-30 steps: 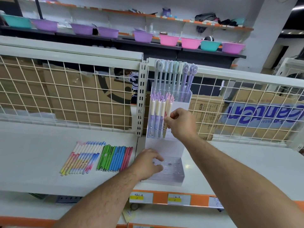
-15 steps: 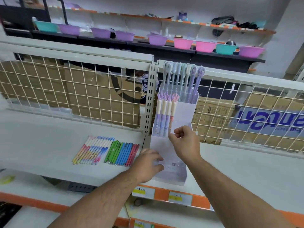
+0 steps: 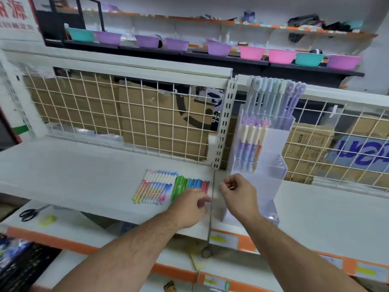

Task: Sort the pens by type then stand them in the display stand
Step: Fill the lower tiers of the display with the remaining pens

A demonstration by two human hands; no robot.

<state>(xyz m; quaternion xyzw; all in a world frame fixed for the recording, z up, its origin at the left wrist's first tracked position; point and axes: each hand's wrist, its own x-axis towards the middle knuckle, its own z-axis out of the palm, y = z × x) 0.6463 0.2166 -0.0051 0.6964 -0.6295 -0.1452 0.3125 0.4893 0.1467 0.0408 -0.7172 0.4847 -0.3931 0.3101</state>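
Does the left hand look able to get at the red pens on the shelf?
Probably yes: the left hand lies over the near ends of the red pens, with nothing between. The right hand is off to the side, by the stand.

Left forearm [image 3: 126, 256]: bare, with dark hair along its length.
Right forearm [image 3: 294, 249]: bare, with finer, sparser hair.
Left hand [image 3: 190, 207]: bare.
Right hand [image 3: 237, 194]: bare, knuckles creased.

The clear acrylic display stand [image 3: 273, 171] carried pale blue, mint and lilac long pens [image 3: 271, 95] at its 12 o'clock, with cream-and-purple pens [image 3: 247, 142] below them. At its 9 o'clock lay pastel yellow-pink-blue gradient pens [image 3: 152, 187], green pens [image 3: 179, 186], blue pens [image 3: 193, 183] and red pens [image 3: 205, 184].
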